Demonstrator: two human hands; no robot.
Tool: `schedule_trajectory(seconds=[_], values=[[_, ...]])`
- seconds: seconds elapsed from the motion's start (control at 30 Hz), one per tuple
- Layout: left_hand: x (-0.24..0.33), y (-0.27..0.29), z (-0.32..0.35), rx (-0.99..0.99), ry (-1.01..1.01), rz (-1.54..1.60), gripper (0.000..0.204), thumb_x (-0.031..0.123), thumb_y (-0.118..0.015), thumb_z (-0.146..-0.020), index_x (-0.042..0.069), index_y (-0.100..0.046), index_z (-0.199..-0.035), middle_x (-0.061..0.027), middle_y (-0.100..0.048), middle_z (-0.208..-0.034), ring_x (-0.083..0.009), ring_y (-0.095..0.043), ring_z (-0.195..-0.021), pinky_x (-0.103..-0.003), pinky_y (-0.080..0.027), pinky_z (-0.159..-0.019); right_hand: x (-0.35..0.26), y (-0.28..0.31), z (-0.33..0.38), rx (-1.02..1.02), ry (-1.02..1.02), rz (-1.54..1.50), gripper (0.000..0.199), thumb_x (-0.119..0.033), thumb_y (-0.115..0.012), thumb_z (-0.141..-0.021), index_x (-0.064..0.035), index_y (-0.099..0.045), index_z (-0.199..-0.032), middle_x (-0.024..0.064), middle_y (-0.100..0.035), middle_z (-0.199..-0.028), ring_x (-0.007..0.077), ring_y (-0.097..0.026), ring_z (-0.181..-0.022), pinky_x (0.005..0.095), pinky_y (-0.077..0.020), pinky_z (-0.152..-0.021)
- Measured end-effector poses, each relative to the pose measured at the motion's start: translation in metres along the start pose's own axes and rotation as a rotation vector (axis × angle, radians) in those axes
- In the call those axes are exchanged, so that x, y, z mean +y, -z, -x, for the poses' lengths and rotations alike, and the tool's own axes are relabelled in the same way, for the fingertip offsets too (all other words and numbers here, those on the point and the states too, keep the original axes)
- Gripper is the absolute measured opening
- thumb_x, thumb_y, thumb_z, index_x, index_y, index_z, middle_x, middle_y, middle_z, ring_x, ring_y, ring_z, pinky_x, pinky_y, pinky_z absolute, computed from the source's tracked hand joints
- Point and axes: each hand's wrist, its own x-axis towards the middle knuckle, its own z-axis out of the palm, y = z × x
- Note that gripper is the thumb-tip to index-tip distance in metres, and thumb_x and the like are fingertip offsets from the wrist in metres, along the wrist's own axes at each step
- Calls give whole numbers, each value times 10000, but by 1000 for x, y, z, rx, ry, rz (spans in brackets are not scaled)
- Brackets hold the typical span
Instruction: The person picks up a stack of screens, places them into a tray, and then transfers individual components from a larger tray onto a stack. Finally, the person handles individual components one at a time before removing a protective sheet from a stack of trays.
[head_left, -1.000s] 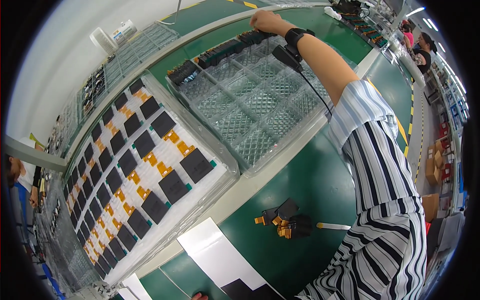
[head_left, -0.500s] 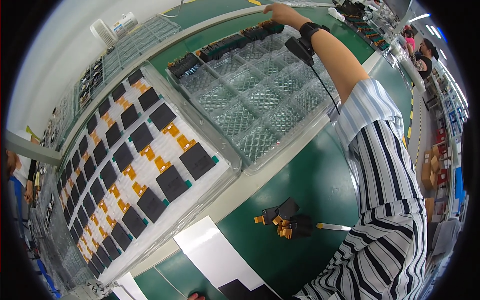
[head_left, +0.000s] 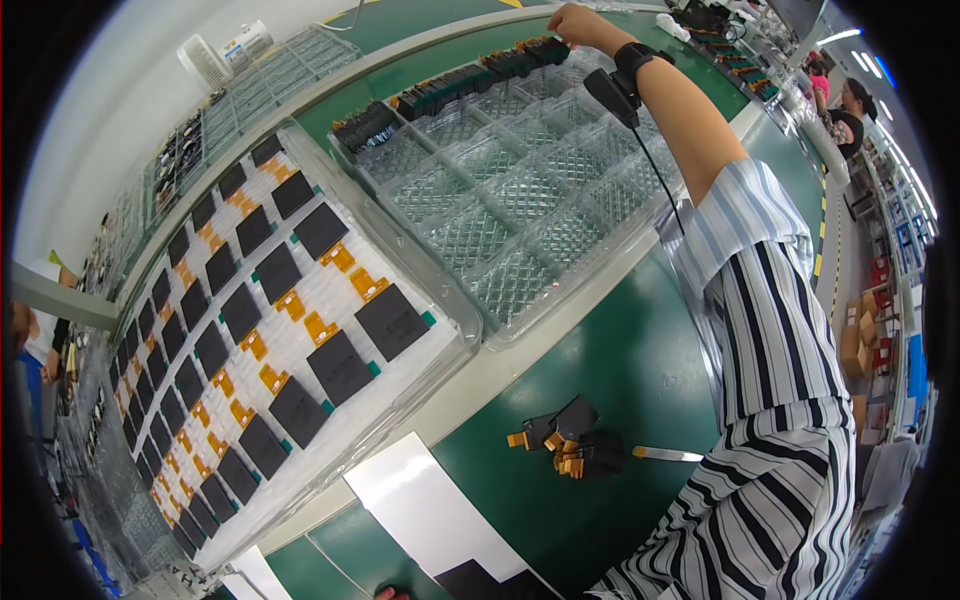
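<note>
My right hand (head_left: 580, 28) reaches to the far end of a clear divided plastic tray (head_left: 545, 245). Its fingers are bent down and closed at the end of a row of thin black panels (head_left: 450, 90) standing on edge along the far compartments. What the fingers hold, if anything, is hidden. Just the fingertips of my left hand (head_left: 392, 593) show at the lower edge, near a white sheet (head_left: 425, 490) and dark flat pieces (head_left: 480, 582); their grip cannot be made out. A small pile of black panels with orange flex tails (head_left: 570, 435) lies on the green mat.
On the left, a tray lined with white foam (head_left: 300, 345) bears rows of black panels with orange connectors. A pale flat tool (head_left: 668, 454) lies beside the pile. My right wrist wears a black band with a cable (head_left: 655, 175). A white fan (head_left: 205, 65) stands at the back left.
My right hand has shifted slightly right, and its outstretched fingers have bent down toward the row's end. The left fingertips and the pile look the same.
</note>
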Motion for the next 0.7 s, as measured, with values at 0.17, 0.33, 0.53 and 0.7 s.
schedule_trajectory(seconds=[0.17,0.33,0.53,0.7], values=[[0,0,5,-22,12,-3,386,-26,-483,-785,-5,-457,-1169,-195,-503,-1125,-236,-545,-880,-280,-453,-697,-19,20,18,123,-45,3,318,-207,-515,-774,-48,-583,-1040,178,-613,-868,325,-577,-761,424,-448,-655],[0,0,7,-34,3,-12,388,-14,-481,-785,-3,-457,-1172,-198,-499,-1135,-271,-546,-933,-303,-459,-733,-45,34,36,231,-81,-8,314,-205,-512,-778,-42,-580,-1038,174,-615,-852,320,-577,-746,423,-444,-647],[-9,4,17,-28,-30,53,524,-95,-458,-735,-11,-335,-1237,-199,-457,-1162,-321,-446,-1118,-404,-315,-970,-122,115,124,271,133,-494,322,-250,-503,-815,-7,-566,-1016,159,-619,-806,269,-593,-735,367,-452,-645],[-7,3,1,-24,52,125,385,-77,-520,-705,2,-440,-1073,-198,-470,-1153,-340,-480,-1068,-404,-364,-918,-206,164,317,-4,399,-758,195,-69,-562,-772,-75,-551,-966,98,-540,-1030,276,-553,-889,348,-464,-691]])
